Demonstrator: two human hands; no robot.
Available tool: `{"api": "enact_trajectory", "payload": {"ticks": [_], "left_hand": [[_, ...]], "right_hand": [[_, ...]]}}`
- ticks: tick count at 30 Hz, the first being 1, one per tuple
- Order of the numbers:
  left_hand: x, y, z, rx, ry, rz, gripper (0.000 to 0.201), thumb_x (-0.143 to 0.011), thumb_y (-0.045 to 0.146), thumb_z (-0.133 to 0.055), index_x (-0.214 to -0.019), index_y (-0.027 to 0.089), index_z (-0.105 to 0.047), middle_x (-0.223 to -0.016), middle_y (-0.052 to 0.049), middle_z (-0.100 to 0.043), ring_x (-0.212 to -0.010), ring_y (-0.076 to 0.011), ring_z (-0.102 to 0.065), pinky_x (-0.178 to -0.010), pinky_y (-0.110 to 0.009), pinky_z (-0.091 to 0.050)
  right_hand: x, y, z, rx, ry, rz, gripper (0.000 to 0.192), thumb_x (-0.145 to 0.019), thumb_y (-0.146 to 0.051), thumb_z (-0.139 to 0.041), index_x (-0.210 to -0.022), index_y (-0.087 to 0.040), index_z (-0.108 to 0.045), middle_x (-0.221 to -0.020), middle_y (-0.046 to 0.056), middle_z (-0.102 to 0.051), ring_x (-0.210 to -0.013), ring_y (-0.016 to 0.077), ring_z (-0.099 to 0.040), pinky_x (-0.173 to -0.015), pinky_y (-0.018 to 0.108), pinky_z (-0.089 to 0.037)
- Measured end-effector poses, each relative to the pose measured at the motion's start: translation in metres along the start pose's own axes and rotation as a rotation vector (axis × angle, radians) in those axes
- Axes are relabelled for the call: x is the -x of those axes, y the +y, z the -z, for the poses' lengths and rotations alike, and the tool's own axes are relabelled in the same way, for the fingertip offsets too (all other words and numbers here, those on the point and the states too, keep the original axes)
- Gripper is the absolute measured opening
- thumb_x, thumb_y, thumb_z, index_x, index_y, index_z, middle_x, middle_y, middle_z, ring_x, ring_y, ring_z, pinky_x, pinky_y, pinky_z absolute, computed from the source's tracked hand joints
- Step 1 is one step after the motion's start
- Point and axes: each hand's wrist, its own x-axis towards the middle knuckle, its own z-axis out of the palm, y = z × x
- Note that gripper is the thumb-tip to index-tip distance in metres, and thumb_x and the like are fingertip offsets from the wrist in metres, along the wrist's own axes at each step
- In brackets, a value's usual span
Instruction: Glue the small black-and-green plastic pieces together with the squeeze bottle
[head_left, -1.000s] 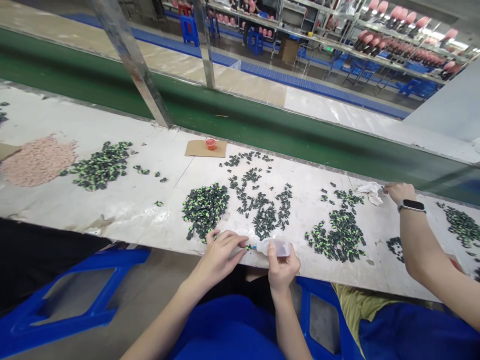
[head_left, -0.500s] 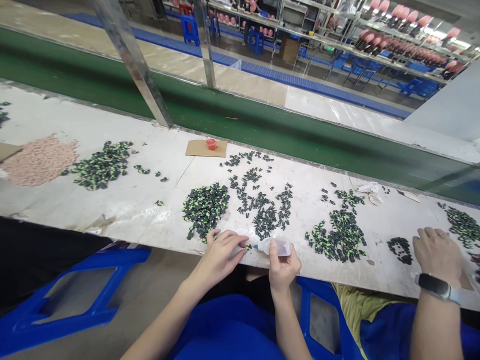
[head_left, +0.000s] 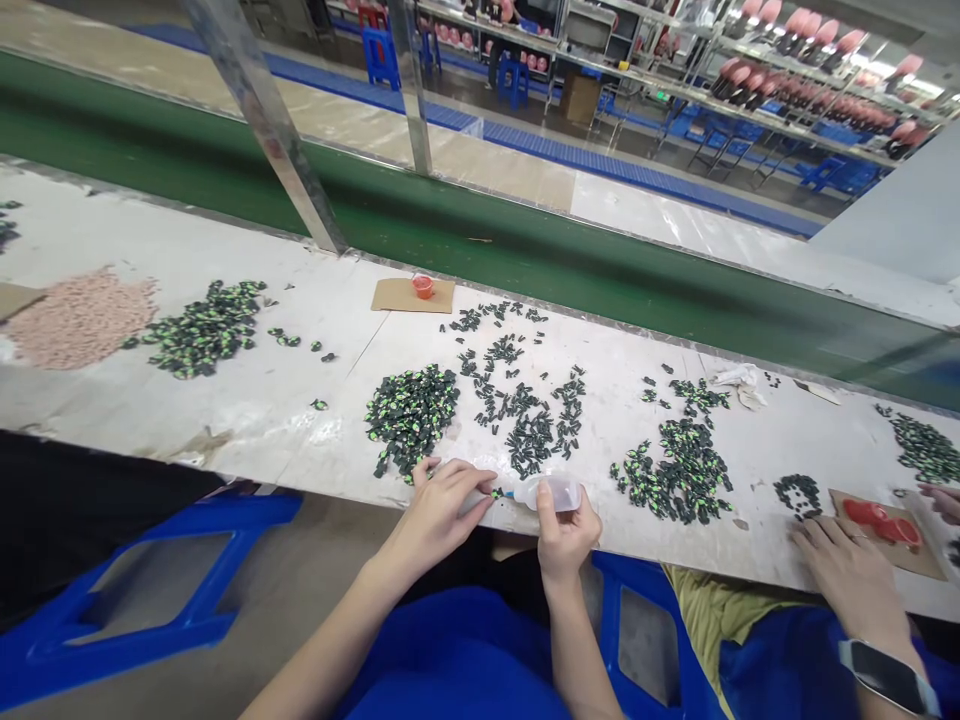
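Carefully now: my left hand (head_left: 442,505) pinches one small green-and-black piece (head_left: 496,493) between thumb and fingers at the near edge of the counter (head_left: 247,420). My right hand (head_left: 564,535) is wrapped around a small clear squeeze bottle (head_left: 553,492), whose blue nozzle points toward nine o'clock and meets the piece. To do this well, I judge I should keep the piece pinned flat and steady, touch only the tip to it, and squeeze lightly so that a small drop lands and nothing runs onto my fingers or the counter.

Going left to right along the white, stained counter: a pink heap (head_left: 79,318) lies far out at ten o'clock, with a green-and-black pile (head_left: 201,330) just beside it. A denser pile (head_left: 410,412) sits right above my left hand at twelve o'clock. Behind it, a scrap of cardboard (head_left: 413,295) carries a little orange cup (head_left: 422,286). Scattered dark pieces (head_left: 525,420) lie at one o'clock, then another pile (head_left: 679,470) at two o'clock.

At three o'clock a co-worker's hand (head_left: 847,570), with a watch on its wrist, rests near a cardboard with red bits (head_left: 885,525).

Beyond the counter runs a green belt (head_left: 525,250), and racks of pink things stand at the back of the room.
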Motion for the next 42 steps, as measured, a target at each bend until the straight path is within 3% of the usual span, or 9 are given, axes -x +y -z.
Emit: {"api": "enact_trajectory", "payload": {"ticks": [8,15,20,26,29,33,37,39,42], "left_hand": [[-0.001,0.002,0.001,0.017,-0.022,0.034,0.018,-0.084,0.019,-0.058,-0.102,0.023,-0.058,-0.089,-0.001,-0.071,-0.09,-0.0202,-0.062,-0.097,-0.044,-0.024],[-0.002,0.004,0.002,-0.008,-0.001,-0.018,0.021,-0.086,0.017,-0.052,-0.105,0.024,-0.057,-0.089,-0.001,-0.07,-0.09,-0.0186,-0.062,-0.096,-0.041,-0.027],[-0.015,0.0,0.003,-0.033,0.061,-0.057,0.016,-0.09,0.02,-0.048,-0.101,0.023,-0.059,-0.093,-0.002,-0.071,-0.09,-0.0185,-0.061,-0.096,-0.042,-0.025],[-0.052,-0.005,0.004,-0.179,0.239,0.168,0.012,-0.089,0.024,-0.054,-0.087,0.02,-0.065,-0.09,-0.006,-0.072,-0.092,-0.0256,-0.059,-0.083,-0.043,-0.029],[-0.062,-0.002,0.0,-0.216,0.225,0.219,0.01,-0.085,0.027,-0.06,-0.082,0.02,-0.067,-0.088,-0.007,-0.072,-0.09,-0.0274,-0.058,-0.079,-0.042,-0.031],[-0.062,-0.001,-0.004,-0.2,0.184,0.165,0.014,-0.087,0.022,-0.056,-0.081,0.022,-0.068,-0.085,-0.006,-0.072,-0.087,-0.026,-0.058,-0.078,-0.041,-0.031],[-0.057,0.0,0.0,-0.136,0.164,0.135,0.019,-0.088,0.018,-0.05,-0.083,0.022,-0.068,-0.088,-0.006,-0.071,-0.089,-0.0256,-0.059,-0.079,-0.042,-0.033],[-0.052,0.003,0.002,-0.03,0.14,0.092,0.019,-0.088,0.019,-0.049,-0.083,0.022,-0.067,-0.09,-0.005,-0.072,-0.09,-0.0247,-0.061,-0.082,-0.041,-0.035],[-0.04,0.013,0.002,0.215,0.059,0.01,0.015,-0.087,0.026,-0.052,-0.087,0.023,-0.066,-0.09,-0.003,-0.072,-0.087,-0.0213,-0.064,-0.084,-0.037,-0.041]], "right_hand": [[0.002,0.002,-0.002,-0.087,0.016,-0.119,0.028,-0.075,-0.04,-0.065,-0.063,-0.017,-0.055,-0.049,-0.002,-0.056,-0.046,0.0125,-0.051,-0.048,0.023,-0.042],[-0.008,0.007,0.009,-0.364,0.245,-0.264,0.03,-0.076,-0.042,-0.063,-0.086,-0.014,-0.058,-0.07,0.002,-0.061,-0.058,0.0141,-0.056,-0.053,0.025,-0.045],[-0.03,0.017,0.024,-0.359,0.204,-0.264,0.043,-0.062,-0.034,-0.077,-0.09,-0.02,-0.049,-0.083,0.001,-0.062,-0.079,0.0173,-0.062,-0.077,0.033,-0.049],[-0.04,0.025,0.023,-0.155,0.225,-0.285,0.051,-0.057,-0.038,-0.079,-0.096,-0.018,-0.051,-0.092,0.005,-0.061,-0.076,0.0158,-0.058,-0.076,0.033,-0.048],[-0.038,0.024,0.022,-0.092,0.203,-0.221,0.057,-0.06,-0.039,-0.078,-0.106,-0.017,-0.05,-0.099,0.009,-0.063,-0.086,0.0195,-0.059,-0.077,0.035,-0.048],[-0.029,0.019,0.027,-0.023,0.214,-0.057,0.069,-0.063,-0.037,-0.079,-0.12,-0.02,-0.044,-0.115,0.014,-0.059,-0.105,0.0245,-0.057,-0.079,0.037,-0.048],[-0.01,0.011,0.033,0.071,0.354,0.19,0.054,-0.069,-0.026,-0.077,-0.115,-0.02,-0.049,-0.107,0.011,-0.059,-0.102,0.0236,-0.057,-0.074,0.035,-0.049],[0.001,0.006,0.031,0.048,0.235,0.279,0.041,-0.072,-0.022,-0.075,-0.108,-0.021,-0.054,-0.098,0.008,-0.061,-0.091,0.0208,-0.059,-0.07,0.033,-0.05],[0.01,-0.002,0.022,-0.075,-0.055,0.184,0.029,-0.078,-0.026,-0.07,-0.104,-0.021,-0.058,-0.096,0.007,-0.063,-0.076,0.0166,-0.06,-0.066,0.032,-0.053]]}}
